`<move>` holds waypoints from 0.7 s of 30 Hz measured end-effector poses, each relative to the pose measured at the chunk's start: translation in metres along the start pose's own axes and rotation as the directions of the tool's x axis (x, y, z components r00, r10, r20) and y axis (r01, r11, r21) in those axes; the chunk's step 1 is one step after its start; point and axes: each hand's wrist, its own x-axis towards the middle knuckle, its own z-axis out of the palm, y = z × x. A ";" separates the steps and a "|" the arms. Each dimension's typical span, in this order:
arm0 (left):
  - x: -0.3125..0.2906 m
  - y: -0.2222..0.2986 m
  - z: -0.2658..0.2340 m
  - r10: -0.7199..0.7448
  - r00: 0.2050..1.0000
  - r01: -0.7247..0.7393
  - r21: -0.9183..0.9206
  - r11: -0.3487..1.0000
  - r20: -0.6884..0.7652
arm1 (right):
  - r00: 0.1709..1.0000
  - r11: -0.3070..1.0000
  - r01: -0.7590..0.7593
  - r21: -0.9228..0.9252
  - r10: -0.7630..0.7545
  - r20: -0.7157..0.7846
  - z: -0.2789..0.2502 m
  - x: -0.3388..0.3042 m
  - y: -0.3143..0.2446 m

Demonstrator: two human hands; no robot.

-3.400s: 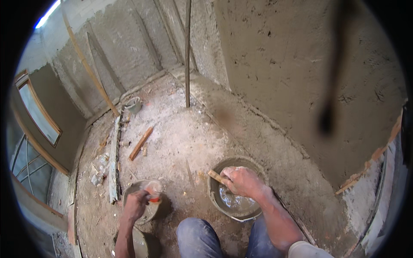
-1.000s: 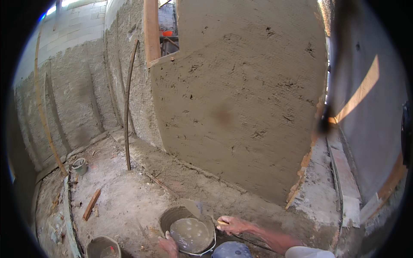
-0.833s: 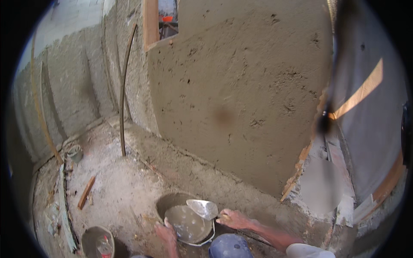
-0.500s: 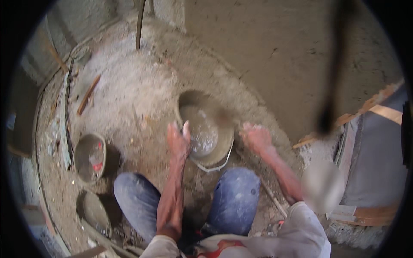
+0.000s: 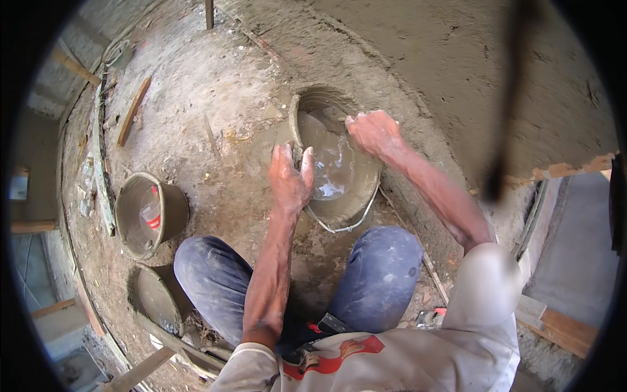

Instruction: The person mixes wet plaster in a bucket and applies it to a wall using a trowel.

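A mud-coated bucket [image 5: 359, 189] stands tilted on the ground in front of my knees, with grey watery mix [image 5: 333, 163] inside. Its wire handle [image 5: 336, 228] hangs down on the near side. My left hand [image 5: 290, 179] grips the left rim, fingers outside and thumb on the inner side. Over the bucket's far right part is my right hand [image 5: 375, 134], closed in a fist. Something grey shows beside its fingers over the mix, but what it holds is too unclear to name.
Left of my knees stand a second bucket [image 5: 175, 212] with a clear, red-labelled plastic container [image 5: 151, 212] in it, and a third, tilted bucket [image 5: 150, 297]. A wood piece [image 5: 134, 111] and a long board [image 5: 101, 163] lie farther left. A grey plastered surface [image 5: 444, 72] rises at right.
My right hand has moved from the bucket's right side to over its far right part. The left hand stays at the left rim. The whole view has shifted a little.
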 end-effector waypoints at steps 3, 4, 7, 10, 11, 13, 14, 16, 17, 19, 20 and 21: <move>-0.001 -0.012 -0.001 -0.046 0.999 0.046 0.002 0.999 -0.025 | 0.997 0.996 0.055 0.067 -0.059 0.055 -0.008 0.015 0.000; 0.000 -0.014 -0.002 -0.052 0.998 0.052 0.007 0.999 -0.023 | 0.996 0.994 0.071 0.086 -0.075 0.044 -0.007 0.013 -0.003; 0.001 -0.017 -0.003 -0.074 0.997 0.074 0.017 0.997 -0.014 | 0.989 0.989 0.117 0.093 -0.125 0.079 0.001 0.005 -0.010; 0.000 -0.018 -0.002 -0.095 0.995 0.096 0.029 0.995 -0.018 | 0.972 0.981 0.165 0.103 -0.180 0.150 -0.004 -0.006 -0.017; 0.000 -0.019 -0.003 -0.094 0.995 0.095 0.037 0.995 -0.027 | 0.964 0.976 0.184 0.114 -0.202 0.173 -0.010 -0.010 -0.022; 0.000 -0.021 -0.003 -0.102 0.994 0.104 0.046 0.994 -0.044 | 0.948 0.964 0.263 0.047 -0.267 0.171 -0.013 -0.016 -0.026; 0.001 -0.022 -0.003 -0.110 0.993 0.113 0.047 0.993 -0.052 | 0.939 0.954 0.300 0.013 -0.297 0.171 -0.016 -0.019 -0.029; 0.001 -0.025 -0.003 -0.140 0.988 0.142 0.040 0.989 -0.064 | 0.928 0.940 0.340 -0.034 -0.329 0.174 -0.023 -0.026 -0.035; 0.000 -0.027 -0.003 -0.160 0.985 0.163 0.033 0.986 -0.067 | 0.922 0.931 0.361 -0.061 -0.346 0.176 -0.028 -0.030 -0.038; 0.001 -0.032 -0.005 -0.233 0.971 0.233 -0.001 0.972 -0.060 | 0.906 0.910 0.402 -0.103 -0.380 0.185 -0.038 -0.043 -0.048; 0.003 -0.035 -0.007 -0.283 0.958 0.282 -0.026 0.959 -0.048 | 0.898 0.898 0.423 -0.121 -0.398 0.188 -0.044 -0.046 -0.051; 0.004 -0.038 -0.010 -0.333 0.942 0.331 -0.050 0.942 -0.036 | 0.923 0.925 0.357 -0.133 -0.326 0.206 -0.051 -0.045 -0.052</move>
